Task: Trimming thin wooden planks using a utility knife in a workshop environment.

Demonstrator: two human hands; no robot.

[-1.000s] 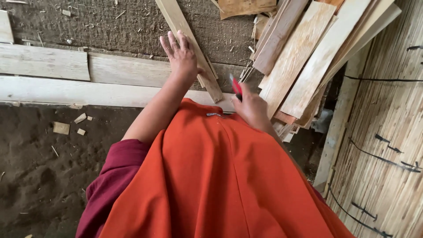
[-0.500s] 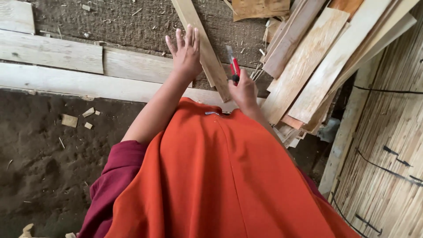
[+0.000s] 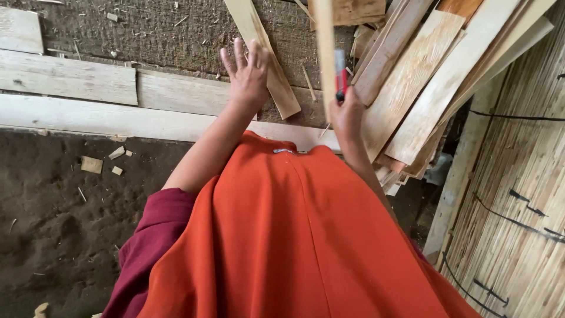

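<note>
My left hand (image 3: 247,73) is open with its fingers spread, lying against a narrow pale plank (image 3: 281,94) that slants across the dirt. My right hand (image 3: 347,115) is closed around a red-handled tool (image 3: 340,76) and also holds a thin pale wooden slat (image 3: 324,47), which rises from the hand to the top edge of the view. Both hands reach out over my orange garment (image 3: 306,235). The tool's working end is hidden behind the slat.
A fan of wide rough boards (image 3: 424,88) is piled at the upper right. Two long planks (image 3: 88,100) lie across the dirt on the left, with small offcuts (image 3: 91,165) beside them. A slatted bamboo surface (image 3: 518,176) fills the right side.
My right hand has risen and now holds a thin slat upright along with the red tool. My left hand has stayed on the slanted plank.
</note>
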